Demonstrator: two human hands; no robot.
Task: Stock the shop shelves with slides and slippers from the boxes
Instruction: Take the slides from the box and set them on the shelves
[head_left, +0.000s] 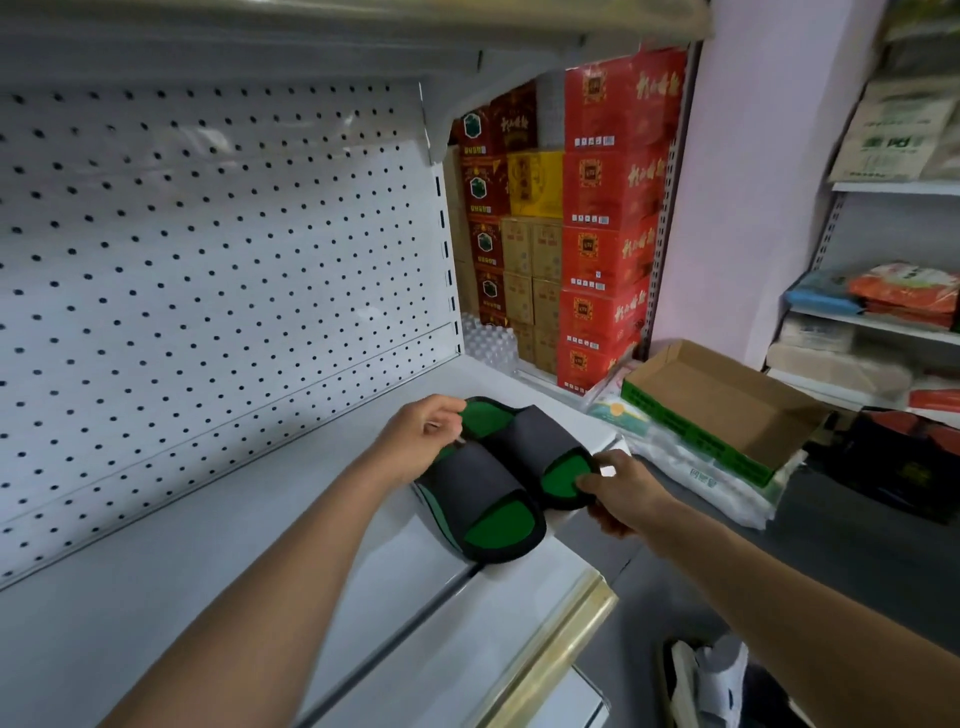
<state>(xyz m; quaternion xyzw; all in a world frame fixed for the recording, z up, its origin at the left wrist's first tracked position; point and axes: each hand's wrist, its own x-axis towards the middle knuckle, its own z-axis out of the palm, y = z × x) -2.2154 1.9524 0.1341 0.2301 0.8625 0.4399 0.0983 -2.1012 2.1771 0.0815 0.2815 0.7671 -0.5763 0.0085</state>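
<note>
White metal shelf (208, 561), pair of black-and-green slides (498, 478) lying near its right end

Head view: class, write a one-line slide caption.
Both hands, left and right, set a pair of black-and-green slides on a white shelf.

both bare forearms extended forward and converging. left hand (422, 432): palm down, fingers curled, pinching with fingertips. right hand (621, 493): thumb on top, fingers curled underneath, gripping. 2 hands near each other, not touching.
</note>
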